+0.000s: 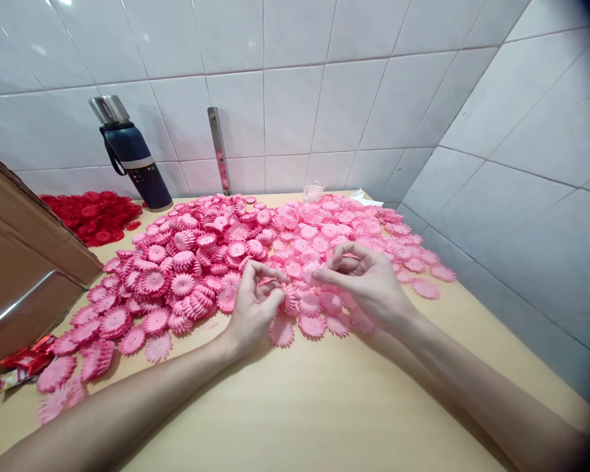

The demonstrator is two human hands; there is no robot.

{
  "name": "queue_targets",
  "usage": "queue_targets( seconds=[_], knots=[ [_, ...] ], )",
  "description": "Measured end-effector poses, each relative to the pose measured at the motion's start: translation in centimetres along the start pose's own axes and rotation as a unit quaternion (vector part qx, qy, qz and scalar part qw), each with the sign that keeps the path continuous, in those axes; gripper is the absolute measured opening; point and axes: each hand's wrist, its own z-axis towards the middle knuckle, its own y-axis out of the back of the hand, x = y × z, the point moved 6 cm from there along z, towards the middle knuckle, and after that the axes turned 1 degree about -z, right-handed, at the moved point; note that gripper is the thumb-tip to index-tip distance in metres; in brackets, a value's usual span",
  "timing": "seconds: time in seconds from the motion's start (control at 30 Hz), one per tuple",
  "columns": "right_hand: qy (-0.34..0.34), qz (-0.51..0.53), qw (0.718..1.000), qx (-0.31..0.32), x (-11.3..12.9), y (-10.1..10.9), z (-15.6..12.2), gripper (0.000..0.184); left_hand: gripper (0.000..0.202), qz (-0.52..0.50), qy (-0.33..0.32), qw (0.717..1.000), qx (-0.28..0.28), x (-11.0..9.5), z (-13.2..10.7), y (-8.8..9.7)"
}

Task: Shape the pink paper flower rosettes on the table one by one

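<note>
My left hand (256,305) is closed, thumb against forefinger, on the edge of a pink scalloped flower piece (291,299). Facing it a short way to the right, my right hand (368,280) is pinched with thumb and forefinger close together. Whatever lies between those fingertips is too small to make out. Around and behind both hands spreads a heap of pink flower pieces (181,285), stacked in small layered clumps on the left. Paler, flatter single pieces (319,242) lie on the right, and a few rest on the table just below my fingers.
A dark blue flask (140,164) stands at the back left beside a red pile of flower pieces (96,216). A cardboard box (24,255) and red wrappers (29,357) edge the table (275,413) at left. A small clear cup (313,192) sits by the tiled wall (295,98).
</note>
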Motion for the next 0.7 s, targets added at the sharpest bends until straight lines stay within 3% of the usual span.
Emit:
queue_targets(
  seconds=[0.27, 0.4, 0.57, 0.7],
  knots=[
    [0.013, -0.015, 0.998, 0.051, -0.5, -1.8, -0.7, 0.032, 0.019, 0.076, 0.003, 0.992, 0.103, -0.2, 0.0, -1.2],
    [-0.001, -0.041, 0.996, 0.077, -0.7, -1.9, -0.8, 0.032, 0.018, 0.060, 0.005, 0.995, 0.085, 0.1, 0.1, -1.0],
    [-0.022, -0.055, 0.997, 0.045, -0.5, -1.2, -0.8, 0.037, 0.020, 0.062, -0.027, 0.997, 0.027, -0.1, 0.4, -0.4],
    [-0.007, -0.053, 0.998, 0.021, 0.0, -0.9, -0.8, 0.042, 0.018, 0.101, -0.057, 0.991, 0.069, -0.5, 0.3, -0.8]
  ],
)
